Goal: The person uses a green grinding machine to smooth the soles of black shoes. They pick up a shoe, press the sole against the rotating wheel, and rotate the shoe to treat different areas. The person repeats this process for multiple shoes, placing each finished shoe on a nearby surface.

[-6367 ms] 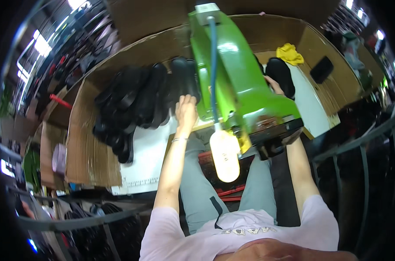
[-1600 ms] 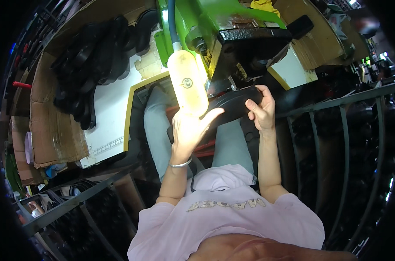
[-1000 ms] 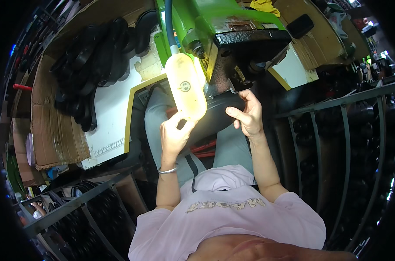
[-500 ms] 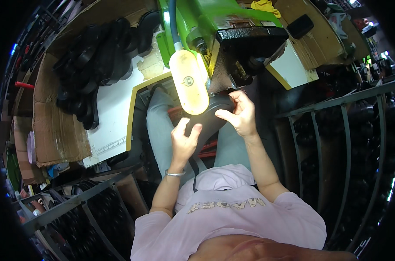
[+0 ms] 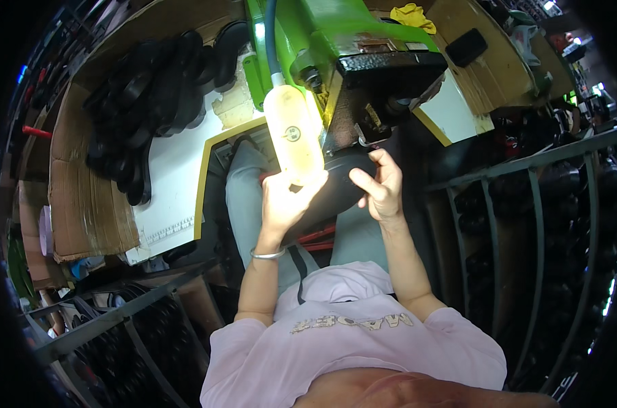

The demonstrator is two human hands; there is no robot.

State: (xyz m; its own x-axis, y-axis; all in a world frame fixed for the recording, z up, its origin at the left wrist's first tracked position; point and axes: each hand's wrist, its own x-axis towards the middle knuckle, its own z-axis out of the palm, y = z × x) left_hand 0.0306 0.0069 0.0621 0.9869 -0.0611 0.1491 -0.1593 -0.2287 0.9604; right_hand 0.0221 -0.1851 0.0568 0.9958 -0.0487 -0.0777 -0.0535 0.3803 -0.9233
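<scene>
Under the black head of a green machine (image 5: 353,24), a black shoe sole (image 5: 339,187) spans the space between my two hands. My left hand (image 5: 285,200) grips its left part, the fingers partly lost in the glare beneath a bright oblong lamp (image 5: 295,132). On the right end, my right hand (image 5: 383,187) pinches the sole, thumb on its top side and forefinger reaching toward the machine's lower tip. The sole's far edge is hidden by the lamp and machine head.
Black shoe soles (image 5: 152,88) lie piled on the white, yellow-edged table (image 5: 165,190) at left, walled by cardboard (image 5: 94,190). A dark phone-like block (image 5: 466,45) and yellow cloth (image 5: 414,17) are at right. Metal racks (image 5: 526,160) holding black pieces flank me.
My left hand has moved up and closed on the sole by the lamp. The right hand has shifted slightly down and right, and the sole has turned a little.
</scene>
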